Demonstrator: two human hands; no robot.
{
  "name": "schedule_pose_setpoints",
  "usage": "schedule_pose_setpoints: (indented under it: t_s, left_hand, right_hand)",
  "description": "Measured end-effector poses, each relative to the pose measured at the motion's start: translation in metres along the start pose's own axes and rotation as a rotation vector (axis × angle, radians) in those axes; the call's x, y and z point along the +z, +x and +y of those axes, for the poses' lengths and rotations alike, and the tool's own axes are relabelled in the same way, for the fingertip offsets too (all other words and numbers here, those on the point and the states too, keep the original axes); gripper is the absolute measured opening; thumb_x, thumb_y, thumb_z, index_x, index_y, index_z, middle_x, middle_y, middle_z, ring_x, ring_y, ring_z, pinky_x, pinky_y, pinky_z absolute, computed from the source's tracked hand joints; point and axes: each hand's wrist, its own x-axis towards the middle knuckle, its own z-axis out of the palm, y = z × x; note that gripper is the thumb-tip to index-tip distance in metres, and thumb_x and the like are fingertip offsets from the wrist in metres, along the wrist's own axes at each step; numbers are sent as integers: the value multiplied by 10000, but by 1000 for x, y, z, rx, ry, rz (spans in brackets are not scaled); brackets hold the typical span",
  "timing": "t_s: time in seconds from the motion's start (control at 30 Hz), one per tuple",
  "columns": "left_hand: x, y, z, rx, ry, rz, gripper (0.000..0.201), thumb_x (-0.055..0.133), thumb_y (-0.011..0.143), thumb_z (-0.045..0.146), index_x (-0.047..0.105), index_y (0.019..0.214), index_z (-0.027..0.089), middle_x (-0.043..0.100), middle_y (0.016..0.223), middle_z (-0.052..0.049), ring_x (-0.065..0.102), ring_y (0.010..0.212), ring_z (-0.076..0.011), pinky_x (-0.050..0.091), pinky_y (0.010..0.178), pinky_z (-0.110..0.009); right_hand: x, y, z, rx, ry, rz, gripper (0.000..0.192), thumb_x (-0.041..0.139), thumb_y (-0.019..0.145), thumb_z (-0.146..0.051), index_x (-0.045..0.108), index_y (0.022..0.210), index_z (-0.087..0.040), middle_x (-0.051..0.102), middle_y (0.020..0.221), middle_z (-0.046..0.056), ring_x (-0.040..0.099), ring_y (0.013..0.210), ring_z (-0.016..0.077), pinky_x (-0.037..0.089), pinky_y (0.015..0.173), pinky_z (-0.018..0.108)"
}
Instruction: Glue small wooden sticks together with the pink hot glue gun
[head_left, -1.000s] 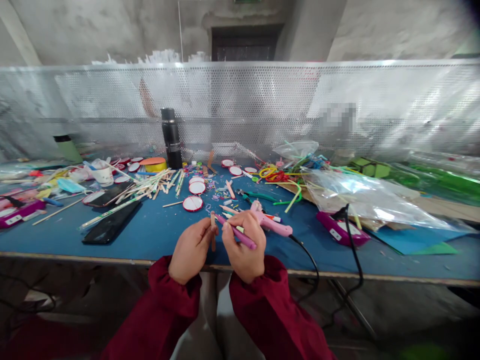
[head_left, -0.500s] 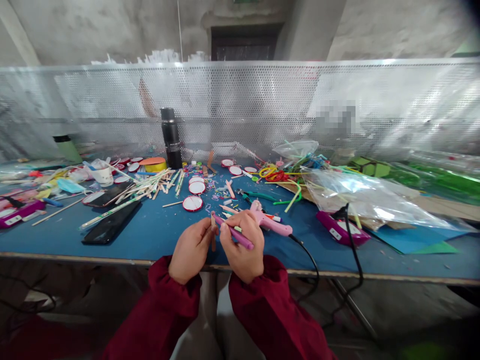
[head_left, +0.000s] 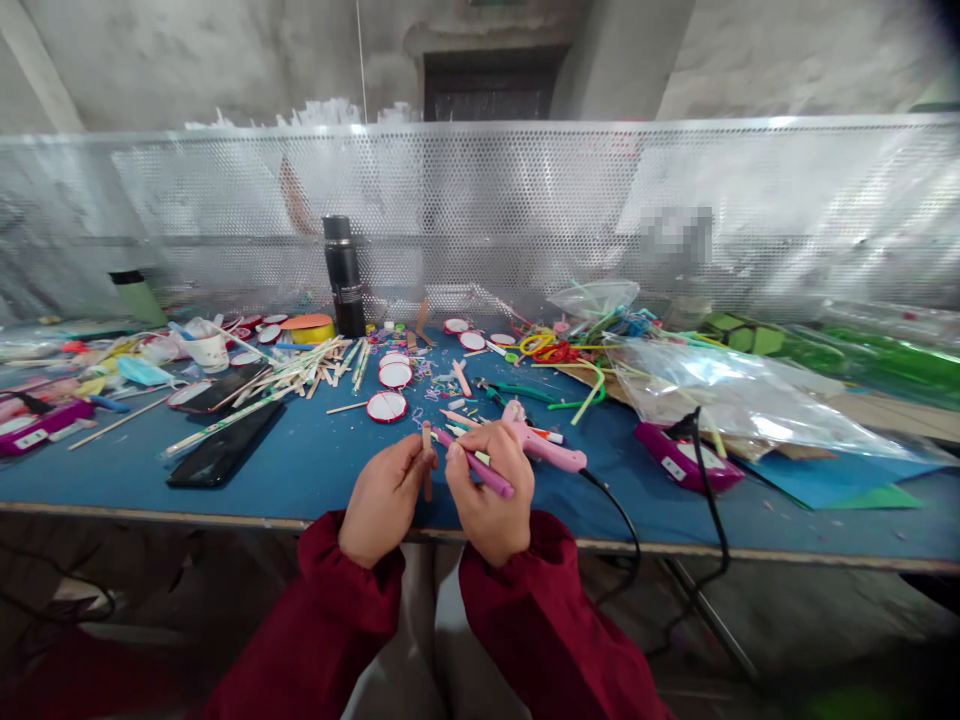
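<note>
Near the table's front edge, my left hand (head_left: pixel 382 500) pinches a flat wooden craft stick (head_left: pixel 427 486) held upright. A purple-pink marker pen (head_left: pixel 491 474) is gripped in my right hand (head_left: pixel 495 490), its tip pointing at the upper part of the stick, slightly apart from it. Just behind my right hand lies a pink hot glue gun (head_left: pixel 547 446) with a black cord. Beyond the hands are a small white disc with a red rim (head_left: pixel 387 406) and green-handled pliers (head_left: pixel 521 390).
Loose wooden sticks (head_left: pixel 319 365), a black phone (head_left: pixel 225 447) and a paper cup (head_left: pixel 206 350) lie to the left. A black thermos (head_left: pixel 344 280) stands at the back by a perforated metal screen (head_left: pixel 480 200). Clear plastic bags (head_left: pixel 720 370) and a purple box (head_left: pixel 686 458) with cable are right.
My right hand has drawn the marker slightly right, away from the top of the craft stick. My left hand keeps its pinch on the stick.
</note>
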Motion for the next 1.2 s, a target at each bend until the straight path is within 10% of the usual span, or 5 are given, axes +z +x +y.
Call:
schedule_pose_setpoints:
  t_s: [1.2]
  left_hand:
    - [0, -2, 0, 7, -23, -5, 403, 391, 1084, 491, 556, 841, 215, 579, 694, 15, 529, 704, -178, 360, 679, -289]
  right_hand:
    - [-1, 0, 1, -17, 5, 1, 158, 610, 899, -137, 534, 810, -243, 639, 735, -31, 627, 712, 171, 499, 802, 390]
